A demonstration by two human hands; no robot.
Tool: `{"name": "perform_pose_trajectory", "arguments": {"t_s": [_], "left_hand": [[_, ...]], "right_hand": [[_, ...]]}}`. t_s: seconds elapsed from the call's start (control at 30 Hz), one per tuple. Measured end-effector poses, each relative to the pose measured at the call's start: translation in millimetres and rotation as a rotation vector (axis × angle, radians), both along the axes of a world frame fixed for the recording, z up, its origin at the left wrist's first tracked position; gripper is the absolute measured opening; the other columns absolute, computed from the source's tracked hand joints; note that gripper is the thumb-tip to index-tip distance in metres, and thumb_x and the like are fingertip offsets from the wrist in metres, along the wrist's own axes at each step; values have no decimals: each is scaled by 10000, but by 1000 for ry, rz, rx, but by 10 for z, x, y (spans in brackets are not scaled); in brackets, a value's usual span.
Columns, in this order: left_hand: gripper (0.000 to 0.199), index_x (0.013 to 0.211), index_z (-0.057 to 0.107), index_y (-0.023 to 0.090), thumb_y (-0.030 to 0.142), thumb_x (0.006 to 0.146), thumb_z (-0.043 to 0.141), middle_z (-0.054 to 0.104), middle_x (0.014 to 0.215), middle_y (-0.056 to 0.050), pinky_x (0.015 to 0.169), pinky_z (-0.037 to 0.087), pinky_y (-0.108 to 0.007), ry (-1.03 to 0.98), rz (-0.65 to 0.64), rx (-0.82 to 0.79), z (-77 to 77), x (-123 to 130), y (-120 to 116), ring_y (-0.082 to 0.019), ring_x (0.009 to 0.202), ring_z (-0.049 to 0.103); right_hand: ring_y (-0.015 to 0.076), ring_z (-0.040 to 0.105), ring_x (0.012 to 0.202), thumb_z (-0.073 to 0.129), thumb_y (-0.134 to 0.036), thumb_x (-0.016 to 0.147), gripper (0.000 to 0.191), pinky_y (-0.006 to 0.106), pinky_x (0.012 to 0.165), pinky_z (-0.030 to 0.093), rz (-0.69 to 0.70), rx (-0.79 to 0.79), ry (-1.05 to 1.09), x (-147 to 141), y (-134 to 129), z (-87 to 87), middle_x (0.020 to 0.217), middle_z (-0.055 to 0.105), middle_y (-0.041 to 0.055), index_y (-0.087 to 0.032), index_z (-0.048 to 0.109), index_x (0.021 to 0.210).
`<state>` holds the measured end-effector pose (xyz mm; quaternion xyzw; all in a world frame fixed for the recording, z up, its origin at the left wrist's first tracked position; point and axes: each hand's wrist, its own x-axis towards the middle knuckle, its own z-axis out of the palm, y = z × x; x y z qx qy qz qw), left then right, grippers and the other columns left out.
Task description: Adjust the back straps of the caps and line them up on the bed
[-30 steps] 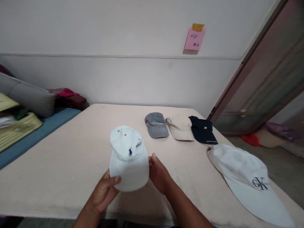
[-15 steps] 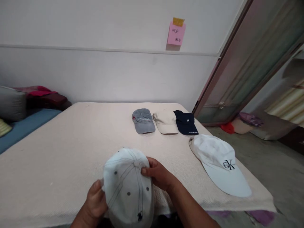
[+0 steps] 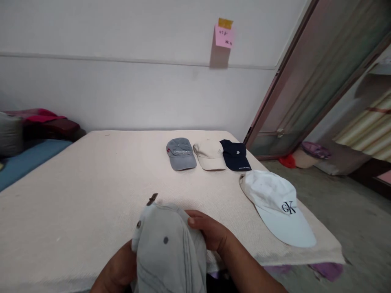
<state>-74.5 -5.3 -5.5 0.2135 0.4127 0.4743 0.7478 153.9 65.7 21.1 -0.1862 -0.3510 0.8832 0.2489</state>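
Note:
A pale grey-white baseball cap (image 3: 166, 252) is between my hands at the table's near edge, tilted so that its side panel and a dark strap end show. My right hand (image 3: 209, 230) grips its right side, thumb on the crown. On the other side my left hand (image 3: 117, 266) holds the cap, its fingers hidden behind the fabric. To the right lies a white cap (image 3: 275, 199) with dark letters. Farther back sit a grey cap (image 3: 181, 154), a beige cap (image 3: 210, 155) and a navy cap (image 3: 236, 156) in a row.
A cream cloth covers the table (image 3: 76, 203). Behind it stands a white wall with a pink note (image 3: 224, 36). At the left is a blue cushioned seat (image 3: 36, 158). A sliding door (image 3: 281, 93) and a basket (image 3: 311, 152) are at the right.
The held cap has turned and tipped in my hands: its top button and small emblem no longer show, and a dark strap end has come into sight. My view has shifted slightly.

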Motion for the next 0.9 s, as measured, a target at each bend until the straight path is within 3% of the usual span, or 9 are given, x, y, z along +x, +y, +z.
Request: {"name": "perform_pose_trajectory", "arguments": {"t_s": [0.07, 0.23, 0.33, 0.43, 0.57, 0.73, 0.9], "left_hand": [[357, 727, 758, 323, 86, 461, 776, 704, 537, 9, 683, 541, -326, -14, -46, -47, -45, 24, -8, -298, 926, 640], [269, 752, 760, 253, 205, 490, 798, 735, 646, -54, 768, 526, -403, -85, -37, -37, -96, -65, -27, -345, 1007, 609], [343, 764, 757, 241, 280, 432, 833, 742, 692, -69, 836, 505, -424, -113, 14, 19, 29, -121, 9, -372, 1048, 591], [252, 782, 755, 234, 346, 558, 773, 736, 671, -59, 864, 495, -430, -157, 54, -8, 265, -86, 105, -353, 1012, 620], [182, 853, 744, 215, 209, 680, 691, 742, 749, -50, 801, 520, -370, -166, 54, -47, 468, 32, 208, -281, 872, 677], [412, 999, 705, 181, -7, 651, 588, 726, 841, -72, 708, 499, -287, -94, -141, 68, 399, 168, 215, -210, 766, 666], [471, 1024, 692, 130, -20, 620, 501, 711, 792, -74, 656, 469, -269, 36, -236, 83, 371, 389, 255, -190, 700, 635]], "right_hand": [[145, 594, 696, 753, -286, 623, 397, 255, 660, 439, -33, -3, -14, 20, 7, -1, 850, 671, 74, -105, 648, 961], [163, 624, 723, 747, -229, 617, 395, 278, 686, 471, -264, -23, 52, 120, 63, 65, 863, 679, 74, -115, 630, 976], [162, 632, 733, 744, -213, 615, 354, 278, 704, 476, -317, -15, 87, 201, 72, 100, 862, 684, 74, -112, 634, 936], [147, 624, 692, 753, -189, 592, 309, 261, 672, 473, -292, -10, 104, 264, 56, 95, 790, 679, 47, -120, 642, 872], [121, 594, 626, 758, -154, 557, 289, 239, 633, 450, -203, 1, 75, 330, 49, 73, 715, 652, 19, -120, 649, 823], [130, 565, 659, 677, -259, 681, 217, 239, 620, 408, -165, 141, -10, 399, 82, 118, 739, 628, 59, -90, 648, 813], [119, 536, 569, 601, -204, 736, 150, 257, 590, 395, -251, 162, -68, 343, 108, 104, 653, 595, 29, -123, 616, 861]]}}
